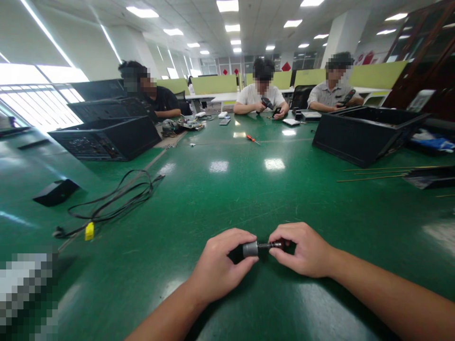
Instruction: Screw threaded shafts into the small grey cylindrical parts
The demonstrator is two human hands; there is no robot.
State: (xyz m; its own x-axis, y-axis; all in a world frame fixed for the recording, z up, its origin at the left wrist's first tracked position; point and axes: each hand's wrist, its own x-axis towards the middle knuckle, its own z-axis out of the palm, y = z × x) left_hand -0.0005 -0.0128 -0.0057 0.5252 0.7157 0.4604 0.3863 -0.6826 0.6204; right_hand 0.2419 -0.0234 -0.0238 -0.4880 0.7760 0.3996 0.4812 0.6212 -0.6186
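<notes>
Low over the green table (249, 189), both my hands meet near its front edge. My left hand (218, 267) is closed around a dark tool whose grey metal collar (250, 248) sticks out to the right. From that collar a thin dark bit (269, 245) runs into my right hand (302, 251), which pinches its far end with thumb and fingers. Most of the tool body is hidden inside my left fist.
A black cable bundle (119, 196) with a yellow tag (89, 231) lies left, beside a small black box (56, 192). Open black computer cases stand at left (106, 137) and right (362, 135). A red screwdriver (253, 139) lies mid-table. Three seated people work along the far side.
</notes>
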